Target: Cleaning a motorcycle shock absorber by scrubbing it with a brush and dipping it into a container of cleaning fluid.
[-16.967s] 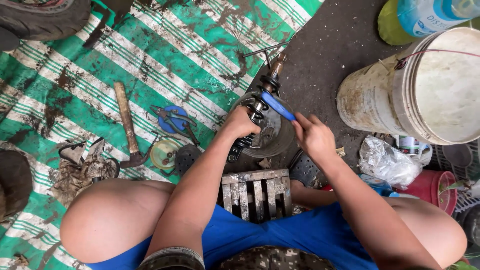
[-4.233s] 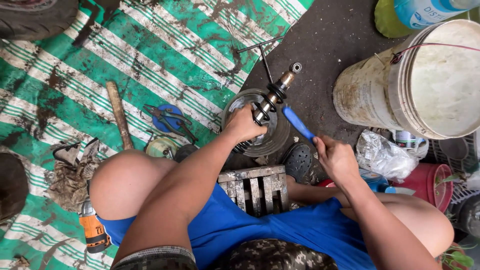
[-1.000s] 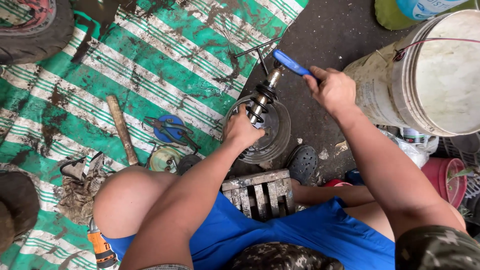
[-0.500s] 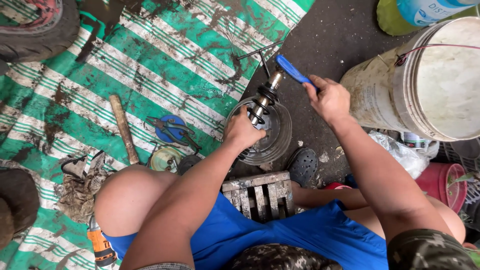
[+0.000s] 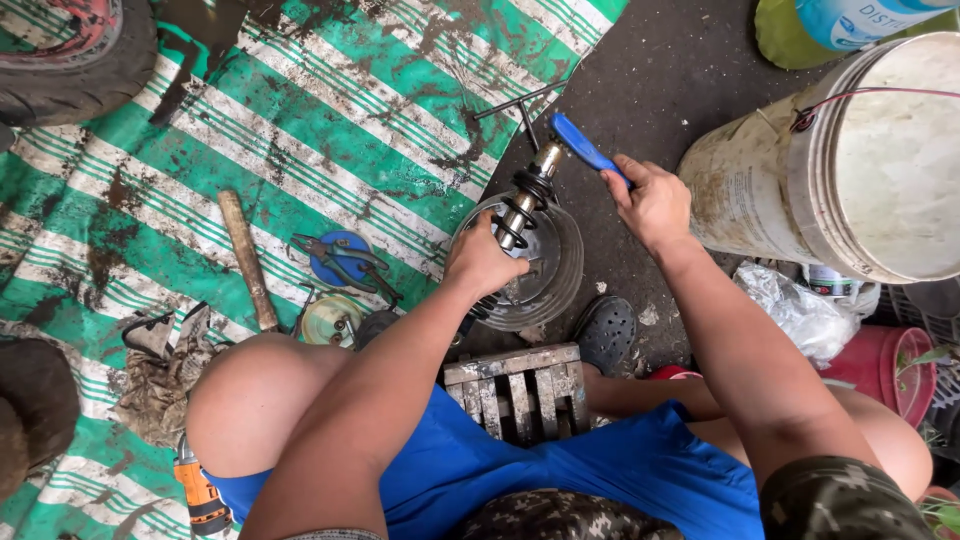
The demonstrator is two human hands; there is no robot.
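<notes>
A greasy metal shaft with a coil spring (image 5: 525,195) stands up out of a round metal drum (image 5: 550,270) on the dark ground. My left hand (image 5: 482,262) grips the lower part of this shaft assembly, just above the drum. My right hand (image 5: 652,203) holds a blue-handled tool (image 5: 583,147) whose far end meets the top of the shaft. Both forearms reach forward over my knees and blue shorts.
A green striped tarp (image 5: 300,130) carries a wooden-handled hammer (image 5: 248,262), pliers on a blue disc (image 5: 345,265), a small round tin (image 5: 332,318) and a T-handle wrench (image 5: 520,105). A dirty white bucket (image 5: 850,150) stands right, a tyre (image 5: 70,55) top left, an orange drill (image 5: 200,495) bottom left.
Over the last second my right hand has swung the blue-handled tool around the shaft top, down and toward me. My left hand has stayed gripping the assembly.
</notes>
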